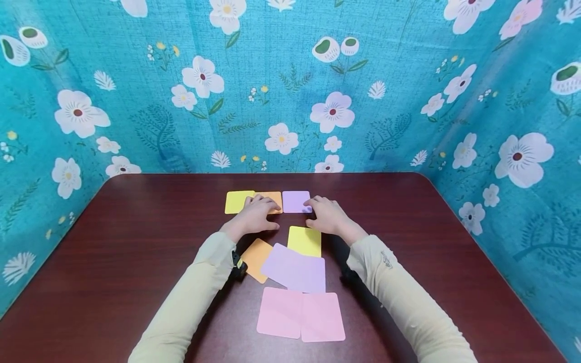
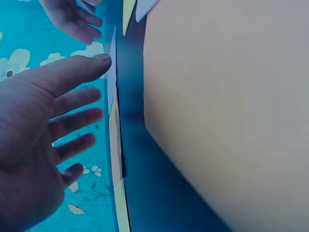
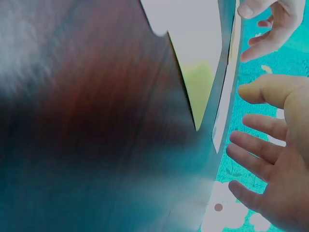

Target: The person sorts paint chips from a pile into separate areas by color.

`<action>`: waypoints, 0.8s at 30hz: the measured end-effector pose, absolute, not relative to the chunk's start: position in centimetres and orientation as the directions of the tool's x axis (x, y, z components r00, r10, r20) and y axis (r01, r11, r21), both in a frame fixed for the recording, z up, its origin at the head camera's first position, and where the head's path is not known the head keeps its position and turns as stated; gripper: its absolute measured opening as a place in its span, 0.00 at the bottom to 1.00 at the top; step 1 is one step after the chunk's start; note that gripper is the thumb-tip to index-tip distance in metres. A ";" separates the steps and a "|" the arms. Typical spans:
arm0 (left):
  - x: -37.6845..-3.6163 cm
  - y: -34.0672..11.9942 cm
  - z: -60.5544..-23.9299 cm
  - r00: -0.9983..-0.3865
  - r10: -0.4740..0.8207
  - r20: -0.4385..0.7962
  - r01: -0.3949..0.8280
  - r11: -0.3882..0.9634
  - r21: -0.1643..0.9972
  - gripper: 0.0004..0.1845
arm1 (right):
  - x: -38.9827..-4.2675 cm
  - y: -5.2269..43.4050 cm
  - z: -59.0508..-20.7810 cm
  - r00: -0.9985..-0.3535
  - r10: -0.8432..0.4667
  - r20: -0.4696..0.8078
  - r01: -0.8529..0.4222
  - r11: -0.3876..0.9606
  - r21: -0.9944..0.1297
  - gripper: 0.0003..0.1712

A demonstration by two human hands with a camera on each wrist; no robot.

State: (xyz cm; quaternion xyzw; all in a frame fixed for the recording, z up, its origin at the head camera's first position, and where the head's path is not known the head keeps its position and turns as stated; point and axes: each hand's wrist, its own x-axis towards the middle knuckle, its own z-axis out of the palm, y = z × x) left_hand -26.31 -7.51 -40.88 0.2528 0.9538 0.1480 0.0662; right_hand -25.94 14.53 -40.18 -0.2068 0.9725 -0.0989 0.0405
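Plainly, the work is sitting in the far row of three cards: a yellow card [image 1: 238, 201], an orange card [image 1: 274, 198] and a lilac card [image 1: 295, 201], lying flat and edge to edge on the counter [image 1: 136, 227]. The left hand [image 1: 256, 214] is resting palm down on the orange card, covering most of it, fingers nearly straight and spread, closing round nothing. The right hand [image 1: 328, 214] is lying just beside it, its fingertips touching the near right corner of the lilac card, likewise flat and relaxed — no pinch, no curl. In the left wrist view the left hand's fingers [image 2: 72, 104] are showing loosely extended above the cards' edges.

These cards are looking thin, light and smooth, probably slightly flexible; lying flush on polished wood, they are likely to slide under a fingertip rather than lift. I judge the best hold to be at a free edge or corner, nudged up with a nail, then pinched between thumb and finger; pressing on the middle will only push them about.

Nearer the person than the hands, a second yellow card [image 1: 305, 240], a second orange card [image 1: 256, 258] and a larger lilac sheet [image 1: 295, 270] are overlapping loosely, and two pink cards [image 1: 299, 314] are lying side by side nearest the sleeves [image 1: 199, 287]. A floral teal cloth [image 1: 290, 85] is hanging beyond.
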 end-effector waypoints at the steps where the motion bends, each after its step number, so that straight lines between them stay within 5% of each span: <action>1: -26.2 -7.5 -40.9 -0.863 0.502 -0.053 0.463 0.828 0.316 0.26 | -25.8 14.4 -40.2 -0.910 -0.412 -0.037 -0.396 0.894 -0.208 0.28; 24: -23.1 -8.8 -41.0 -0.841 0.541 -0.007 0.512 0.801 0.308 0.25 | -21.9 13.2 -40.0 -0.886 -0.464 -0.023 -0.449 0.868 -0.210 0.23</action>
